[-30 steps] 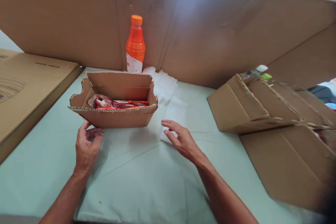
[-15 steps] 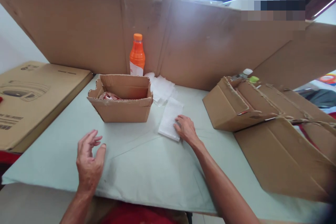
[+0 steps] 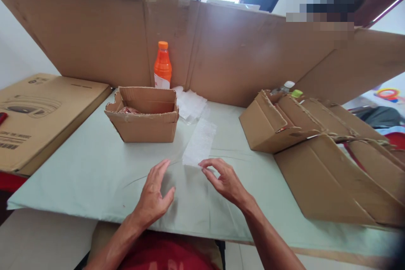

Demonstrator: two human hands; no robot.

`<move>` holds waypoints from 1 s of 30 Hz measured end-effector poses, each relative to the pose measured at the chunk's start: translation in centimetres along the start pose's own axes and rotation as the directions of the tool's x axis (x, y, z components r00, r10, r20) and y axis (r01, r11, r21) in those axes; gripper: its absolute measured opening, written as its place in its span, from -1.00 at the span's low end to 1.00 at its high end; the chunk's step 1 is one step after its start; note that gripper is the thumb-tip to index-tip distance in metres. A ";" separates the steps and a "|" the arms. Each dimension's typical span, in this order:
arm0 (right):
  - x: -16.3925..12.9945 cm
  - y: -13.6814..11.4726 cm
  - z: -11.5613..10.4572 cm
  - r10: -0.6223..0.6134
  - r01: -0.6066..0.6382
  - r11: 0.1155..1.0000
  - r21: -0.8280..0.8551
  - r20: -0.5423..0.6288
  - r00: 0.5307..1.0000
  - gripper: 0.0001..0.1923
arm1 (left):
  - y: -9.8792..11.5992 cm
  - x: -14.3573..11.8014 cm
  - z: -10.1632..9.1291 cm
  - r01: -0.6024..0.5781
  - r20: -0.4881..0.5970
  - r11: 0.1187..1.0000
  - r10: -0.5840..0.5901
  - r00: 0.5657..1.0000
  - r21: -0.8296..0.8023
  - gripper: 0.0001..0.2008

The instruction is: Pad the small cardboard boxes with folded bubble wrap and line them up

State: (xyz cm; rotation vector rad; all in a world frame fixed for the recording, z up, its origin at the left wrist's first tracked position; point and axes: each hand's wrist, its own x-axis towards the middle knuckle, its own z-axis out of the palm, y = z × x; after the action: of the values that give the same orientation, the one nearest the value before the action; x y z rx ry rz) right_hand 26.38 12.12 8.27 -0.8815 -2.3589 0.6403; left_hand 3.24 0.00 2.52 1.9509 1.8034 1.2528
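One empty, spread left hand [image 3: 155,194] hovering near white sheet [image 3: 200,141]; right hand [image 3: 226,180] masking its corner, can't tell if pinching.

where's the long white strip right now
In the head view, the white strip lies on the tablecloth near the centre, right of the open box, its near end at the right hand.

No text can be read — the flat carton [image 3: 60,112] shows only blurred print [image 3: 15,138].
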 end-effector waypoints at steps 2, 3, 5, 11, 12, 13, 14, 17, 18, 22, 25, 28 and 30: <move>-1.3 -1.0 0.2 -0.047 0.046 0.999 0.028 0.011 0.999 -0.90 | 0.5 0.1 0.7 -0.060 0.049 0.998 0.060 0.997 -0.014 -0.25; -1.8 -1.4 0.4 -0.058 0.057 0.997 0.043 0.018 0.998 -0.90 | 0.7 0.1 1.0 -0.088 0.068 0.996 0.089 0.994 -0.027 -0.23; -3.0 -2.0 0.7 -0.068 0.066 0.995 0.072 0.030 0.997 -0.89 | 1.1 -0.2 1.3 -0.130 0.091 0.990 0.135 0.987 -0.057 -0.21; -6.1 -3.4 1.1 -0.013 -0.005 0.987 0.161 0.111 0.994 -0.89 | 2.5 -2.4 1.2 -0.111 0.162 0.975 0.143 0.976 -0.194 -0.30; -6.5 -3.6 1.2 0.005 -0.029 0.982 0.184 0.127 0.992 -0.90 | 2.7 -2.8 1.1 -0.074 0.186 0.973 0.116 0.976 -0.218 -0.34; -6.9 -3.7 1.3 0.023 -0.051 0.977 0.208 0.135 0.991 -0.91 | 2.8 -3.1 1.1 -0.032 0.206 0.972 0.082 0.975 -0.233 -0.38; -7.1 -3.7 1.5 0.044 -0.074 0.971 0.228 0.133 0.990 -0.92 | 2.9 -3.4 1.1 0.012 0.221 0.971 0.041 0.974 -0.237 -0.42; -7.5 -3.1 2.5 0.117 -0.130 0.964 0.234 0.069 0.991 -0.93 | 3.0 -3.5 1.2 0.155 0.259 0.965 -0.098 0.961 -0.212 -0.51; -7.5 -2.7 2.9 0.140 -0.143 0.966 0.216 0.027 0.990 -0.90 | 3.0 -3.4 1.3 0.198 0.276 0.960 -0.140 0.951 -0.197 -0.52; -7.5 -1.4 3.8 0.172 -0.161 0.985 0.064 -0.235 0.957 -0.74 | 2.7 -2.0 1.8 0.285 0.318 0.955 -0.245 0.916 -0.084 -0.48; -8.0 -1.6 3.5 0.060 -0.087 0.995 -0.058 -0.361 0.931 -0.73 | 2.6 -1.0 2.2 0.285 0.339 0.958 -0.280 0.898 0.035 -0.43; -8.6 -2.5 3.4 -0.065 0.031 0.993 -0.116 -0.297 0.953 -0.71 | 2.7 -0.5 2.5 0.270 0.354 0.954 -0.298 0.886 0.128 -0.40; -9.0 -3.0 3.8 -0.118 0.090 0.985 -0.144 -0.201 0.972 -0.69 | 2.9 -0.3 2.7 0.256 0.367 0.952 -0.301 0.880 0.168 -0.39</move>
State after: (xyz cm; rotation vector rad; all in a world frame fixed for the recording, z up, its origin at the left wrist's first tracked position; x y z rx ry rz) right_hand 28.48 2.89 4.43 -0.8317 -2.2590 0.3321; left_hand 7.20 0.08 2.56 1.7527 1.8868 0.6293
